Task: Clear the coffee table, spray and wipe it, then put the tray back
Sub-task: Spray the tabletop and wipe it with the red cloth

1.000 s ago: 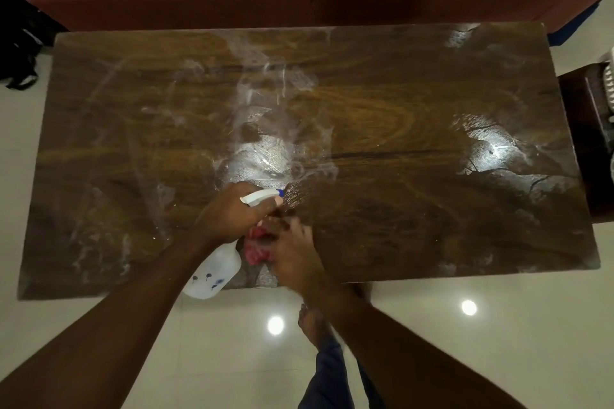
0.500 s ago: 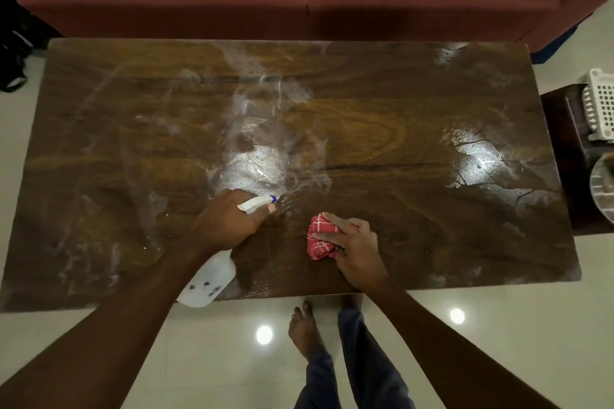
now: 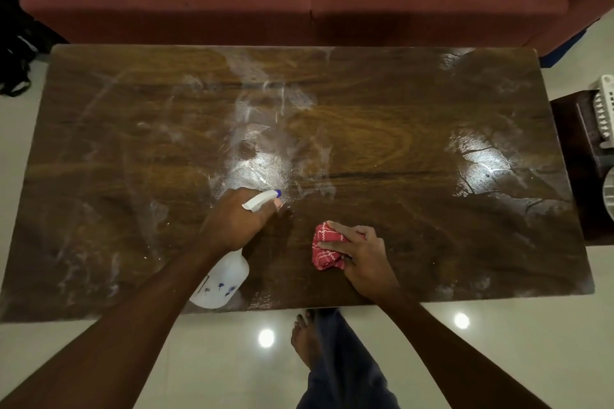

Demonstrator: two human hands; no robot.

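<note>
Wiping looks to be the step in hand, with spraying close alongside it: the table [image 3: 432, 103] shows pale wet streaks and glossy patches across its middle and toward its right end. The left grip [image 3: 232, 222] is wrapped round the neck of a white spray bottle [image 3: 222, 282]. A fingertip shows under the blue-tipped nozzle [image 3: 262, 201], which points out over the wood, and the bottle's body hangs low by the near edge. The right grip [image 3: 362, 256] is bunched round a red patterned cloth [image 3: 324, 251], holding it down on the table near the front edge, close to the bottle hand but apart from it. What appears to be the tray [image 3: 603, 109], white and slotted, stands off to the right on a dark side table [image 3: 571, 156], partly cut by the frame. The next move, I judge, calls for sweeping the cloth outward through the wet patches, far side and both ends included, before the tray is fetched back.
</note>
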